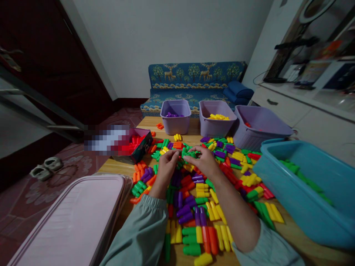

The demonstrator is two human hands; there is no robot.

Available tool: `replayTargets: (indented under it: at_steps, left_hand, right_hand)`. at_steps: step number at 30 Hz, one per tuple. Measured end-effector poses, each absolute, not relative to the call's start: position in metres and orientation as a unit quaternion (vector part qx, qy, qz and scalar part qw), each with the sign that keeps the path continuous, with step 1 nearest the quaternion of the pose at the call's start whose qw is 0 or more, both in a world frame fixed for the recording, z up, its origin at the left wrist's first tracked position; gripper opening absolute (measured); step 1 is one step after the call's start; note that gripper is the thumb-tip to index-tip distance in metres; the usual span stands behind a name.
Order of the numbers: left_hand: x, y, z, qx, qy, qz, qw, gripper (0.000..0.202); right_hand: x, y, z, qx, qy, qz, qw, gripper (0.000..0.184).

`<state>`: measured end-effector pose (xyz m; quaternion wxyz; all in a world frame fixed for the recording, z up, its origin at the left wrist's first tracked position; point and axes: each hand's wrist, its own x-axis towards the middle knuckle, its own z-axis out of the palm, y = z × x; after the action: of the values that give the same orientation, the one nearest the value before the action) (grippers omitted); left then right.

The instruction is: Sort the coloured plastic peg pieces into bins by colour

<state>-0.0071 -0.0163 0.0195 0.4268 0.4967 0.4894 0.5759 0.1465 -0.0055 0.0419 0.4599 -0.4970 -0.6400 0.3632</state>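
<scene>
Above the pile in the middle of the table, my right hand (pixel 204 161) grips a green plastic building block (pixel 188 152) between thumb and fingers. Close beside it, my left hand (pixel 168 165) is closed in a pinch with thumb and forefinger together; whatever sits at its fingertips is too small to name. Under and around both hands lie many bullet-shaped plastic blocks in purple, yellow, green, red and orange, some joined in rows, such as the purple blocks (pixel 184 213) and the yellow blocks (pixel 224 237) nearer me.
Along the back stand a purple bin (pixel 175 125) with purple blocks, another bin (pixel 212 127) with yellow and a third bin (pixel 249 133) with a few red. A blue bin (pixel 302 199) holds green blocks at right. A box (pixel 133 153) with red blocks and a pink lid (pixel 74 218) are left.
</scene>
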Motion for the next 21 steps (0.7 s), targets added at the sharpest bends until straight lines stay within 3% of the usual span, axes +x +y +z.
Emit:
replayTargets:
  at_steps: [5, 8, 11, 14, 17, 21]
  left_hand:
    - [-0.026, -0.017, 0.024, 0.672, 0.568, 0.425, 0.215, 0.026]
    - [-0.033, -0.020, 0.027, 0.763, 0.554, 0.284, 0.173, 0.046]
    - [-0.033, -0.021, 0.026, 0.787, 0.553, 0.230, 0.146, 0.053]
    - [-0.030, -0.020, 0.021, 0.763, 0.579, 0.254, 0.134, 0.047]
    - [-0.027, -0.016, 0.017, 0.697, 0.604, 0.355, 0.157, 0.033]
    - [-0.020, -0.012, 0.014, 0.576, 0.580, 0.503, 0.280, 0.011]
  right_hand:
    - [0.160, 0.000, 0.040, -0.542, -0.580, 0.379, 0.477, 0.033]
    - [0.165, 0.002, 0.035, -0.584, -0.583, 0.370, 0.425, 0.030]
    - [0.165, 0.004, 0.028, -0.601, -0.611, 0.350, 0.378, 0.024]
    - [0.163, 0.005, 0.020, -0.602, -0.625, 0.337, 0.366, 0.030]
    - [0.163, 0.006, 0.015, -0.594, -0.631, 0.332, 0.373, 0.043]
    - [0.168, 0.007, 0.018, -0.582, -0.656, 0.322, 0.355, 0.036]
